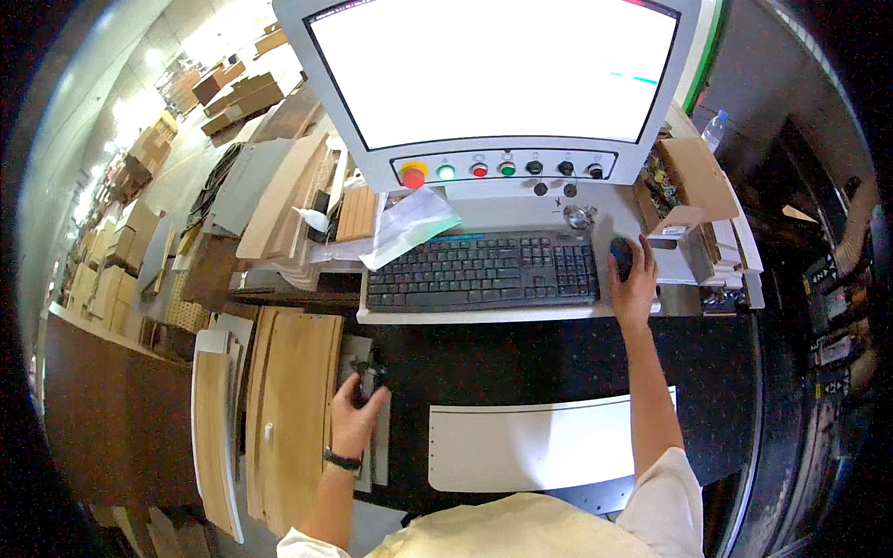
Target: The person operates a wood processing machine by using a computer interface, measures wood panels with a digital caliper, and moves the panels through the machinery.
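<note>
My right hand (633,286) rests over a black computer mouse (620,249), its fingers curled along the sides. Just left of the mouse lies a black keyboard (484,274) on a pale shelf under a large monitor (493,70). Lower down on the left, my left hand (356,420), with a dark band on the wrist, has its thumb and fingers closed about a small black object (370,369); its kind is hard to make out. That hand is above narrow grey strips, beside wood-coloured boards (296,409). A white panel (539,442) lies on the dark surface before me.
Buttons and knobs, including a red emergency stop button (413,175), line the monitor's lower frame. A clear plastic sheet (414,228) overlaps the keyboard's left corner. An open cardboard box (693,181) stands right of the mouse. Stacked boards (219,418) stand at the left.
</note>
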{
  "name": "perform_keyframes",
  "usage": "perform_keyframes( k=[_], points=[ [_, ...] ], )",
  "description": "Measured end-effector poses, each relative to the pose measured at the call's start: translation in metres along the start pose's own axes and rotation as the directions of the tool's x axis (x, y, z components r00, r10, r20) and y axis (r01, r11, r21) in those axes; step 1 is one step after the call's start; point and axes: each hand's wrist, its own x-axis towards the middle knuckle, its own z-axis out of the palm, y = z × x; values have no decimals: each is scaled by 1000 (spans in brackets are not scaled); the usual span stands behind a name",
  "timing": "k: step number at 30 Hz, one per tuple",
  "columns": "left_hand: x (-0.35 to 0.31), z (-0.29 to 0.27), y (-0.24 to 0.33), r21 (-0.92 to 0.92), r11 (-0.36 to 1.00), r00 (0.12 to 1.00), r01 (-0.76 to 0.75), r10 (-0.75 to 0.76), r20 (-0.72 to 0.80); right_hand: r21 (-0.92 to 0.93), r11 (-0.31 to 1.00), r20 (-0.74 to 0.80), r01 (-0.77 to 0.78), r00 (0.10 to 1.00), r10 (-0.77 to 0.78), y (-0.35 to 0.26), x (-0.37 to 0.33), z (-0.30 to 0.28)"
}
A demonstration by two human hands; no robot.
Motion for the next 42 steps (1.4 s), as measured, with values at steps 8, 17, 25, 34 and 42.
perform_keyframes(
  k=[8,17,25,34,42],
  points=[
    [56,-20,-10,499,833,929,-237,345,-133,120,991,68,-61,996,53,3,1,13],
    [65,-80,-53,770,639,917,7,303,-259,172,979,101,-114,990,98,-2,0,9],
    [61,-112,-112,744,660,908,108,238,-344,153,983,78,-103,993,92,-2,1,7],
    [61,-124,-153,828,508,843,238,316,-436,134,986,77,-102,993,92,1,-2,11],
    [56,-55,-94,886,463,664,-34,673,-326,130,990,39,-46,998,41,5,-8,11]
  ],
)
